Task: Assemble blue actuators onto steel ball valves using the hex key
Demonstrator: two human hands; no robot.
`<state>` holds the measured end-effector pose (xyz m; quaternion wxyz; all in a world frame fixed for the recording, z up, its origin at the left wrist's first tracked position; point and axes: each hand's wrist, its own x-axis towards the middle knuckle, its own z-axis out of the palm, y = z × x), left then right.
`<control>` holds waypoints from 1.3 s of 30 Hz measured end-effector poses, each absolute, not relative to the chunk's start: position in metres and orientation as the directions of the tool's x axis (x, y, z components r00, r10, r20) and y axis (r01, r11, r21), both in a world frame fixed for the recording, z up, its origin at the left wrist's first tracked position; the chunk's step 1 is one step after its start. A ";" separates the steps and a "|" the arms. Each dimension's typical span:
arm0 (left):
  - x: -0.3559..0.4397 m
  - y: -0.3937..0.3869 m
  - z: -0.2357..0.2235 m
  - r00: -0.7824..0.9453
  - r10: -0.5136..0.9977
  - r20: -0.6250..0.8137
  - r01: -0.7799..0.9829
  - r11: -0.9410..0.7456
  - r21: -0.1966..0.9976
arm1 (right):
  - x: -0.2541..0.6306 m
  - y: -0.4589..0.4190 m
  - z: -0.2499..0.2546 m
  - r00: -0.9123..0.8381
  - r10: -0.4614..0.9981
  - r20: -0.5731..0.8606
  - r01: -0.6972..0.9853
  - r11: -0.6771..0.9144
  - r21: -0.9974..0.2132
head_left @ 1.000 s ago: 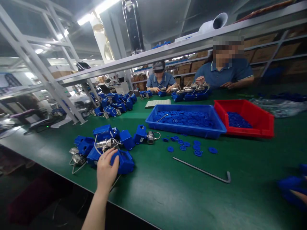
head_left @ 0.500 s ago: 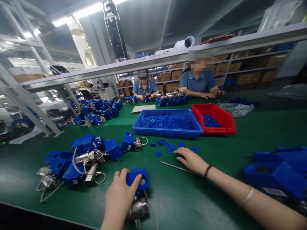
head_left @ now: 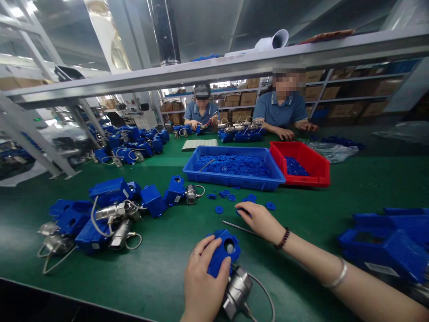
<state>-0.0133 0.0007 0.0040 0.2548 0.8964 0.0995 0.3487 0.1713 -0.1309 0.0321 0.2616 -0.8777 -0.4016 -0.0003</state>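
While the small white labels on the blue units are visible, their print is too small to read, whether on the label (head_left: 95, 246) of a unit in the left-hand cluster (head_left: 109, 217) or on the larger sticker (head_left: 382, 269) of the housing (head_left: 390, 248) at the far right. The left hand (head_left: 206, 279) is spread over a blue housing (head_left: 217, 260), thumb on one side and fingers on the other, holding it near the front of the table (head_left: 161, 264); its round top hole faces up, and a metal valve (head_left: 238, 290) with a looped cable sticks out towards the wearer. The right hand (head_left: 264, 221) is partly curled, fingertips at a blue disc (head_left: 239, 212); whether they grip it cannot be told. Beneath that hand runs a metal rod (head_left: 234, 225). Green tabletop shows between the cluster and the held housing, and again right of the right forearm. Beyond the loose discs (head_left: 219, 209), the long rim of a blue tray (head_left: 234, 181) meets a red bin (head_left: 310, 180), bounding reach at the back.
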 end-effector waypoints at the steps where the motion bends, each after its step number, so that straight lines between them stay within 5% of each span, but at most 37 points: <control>1: -0.015 -0.007 0.000 0.687 0.369 0.626 0.040 -0.879 0.475 | 0.158 -0.136 0.037 0.676 0.697 0.238 0.687 -0.481 -0.544; 4: -0.021 -0.030 -0.009 0.627 0.329 0.706 0.123 -0.937 0.327 | 0.120 -0.148 0.048 0.669 0.696 0.261 0.561 -0.243 -0.791; 7: -0.029 -0.041 -0.014 0.648 0.194 0.736 0.025 -0.972 0.235 | 0.098 -0.154 0.047 0.660 0.696 0.282 0.522 -0.154 -0.839; 14: -0.027 -0.024 0.005 0.656 0.069 0.752 -0.363 -0.844 0.394 | 0.095 -0.158 0.028 0.779 0.588 0.218 0.377 -0.160 -0.912; 20: -0.005 -0.008 0.012 0.806 -0.181 0.564 -0.487 -0.743 0.458 | 0.110 -0.163 0.031 0.717 0.680 0.155 0.360 -0.170 -0.917; 23: -0.002 -0.008 0.008 0.810 -0.173 0.561 -0.485 -0.735 0.474 | 0.132 -0.167 0.031 0.644 0.759 0.097 0.431 -0.255 -0.865; 29: 0.002 -0.006 0.008 0.768 -0.172 0.617 -0.505 -0.755 0.418 | 0.158 -0.163 0.009 0.730 0.681 -0.052 0.604 -0.679 -0.417; 36: 0.017 0.003 -0.024 0.635 -0.216 0.742 -0.569 -0.780 0.260 | 0.156 -0.174 0.019 0.736 0.676 -0.042 0.625 -0.702 -0.343; 39: 0.020 0.004 -0.039 0.671 -0.172 0.721 -0.495 -0.828 0.263 | 0.146 -0.200 0.042 0.791 0.608 0.067 0.575 -0.702 -0.421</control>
